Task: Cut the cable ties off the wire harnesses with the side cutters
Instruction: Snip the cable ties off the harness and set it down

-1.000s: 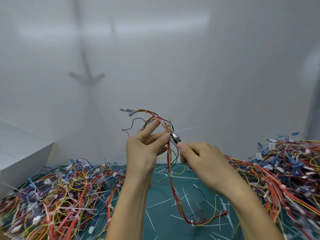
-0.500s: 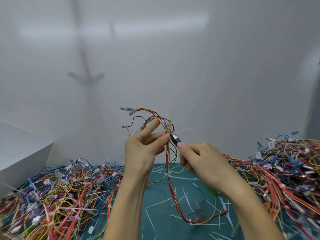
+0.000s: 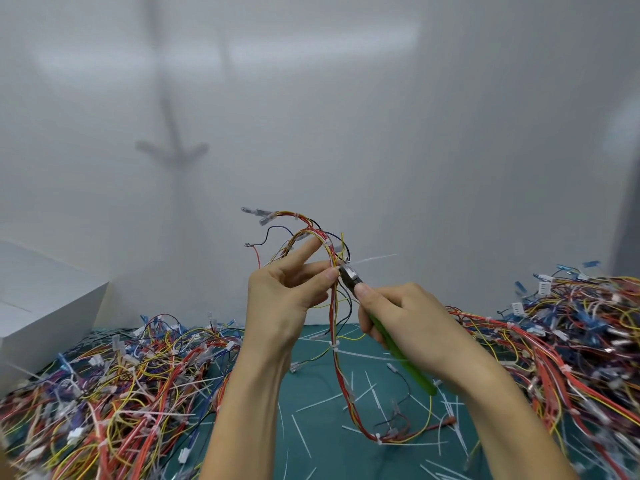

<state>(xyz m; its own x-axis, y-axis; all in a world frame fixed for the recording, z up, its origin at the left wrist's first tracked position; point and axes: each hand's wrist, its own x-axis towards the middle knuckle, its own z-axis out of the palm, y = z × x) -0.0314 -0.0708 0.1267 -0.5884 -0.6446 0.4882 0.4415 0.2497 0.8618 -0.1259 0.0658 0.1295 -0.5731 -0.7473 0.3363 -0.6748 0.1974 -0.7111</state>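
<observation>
My left hand [image 3: 287, 292] pinches a wire harness [image 3: 334, 323] of red, yellow and black wires and holds it up above the mat, index finger stretched along the wires. My right hand [image 3: 401, 317] grips the green-handled side cutters [image 3: 398, 348]. Their metal jaws sit at a white cable tie [image 3: 372, 260] on the harness, right beside my left fingertips; the tie's tail sticks out to the right. The harness hangs down and its lower end lies on the green mat [image 3: 311, 441].
A big tangle of harnesses [image 3: 114, 382] covers the mat on the left, another heap [image 3: 571, 337] on the right. Cut white tie pieces [image 3: 367, 393] litter the mat between them. A white box [image 3: 38, 306] stands at the far left, a white wall behind.
Both hands hold much the same pose. The green handle of the cutters now shows more plainly below my right hand, and the harness's lower end has shifted slightly on the mat.
</observation>
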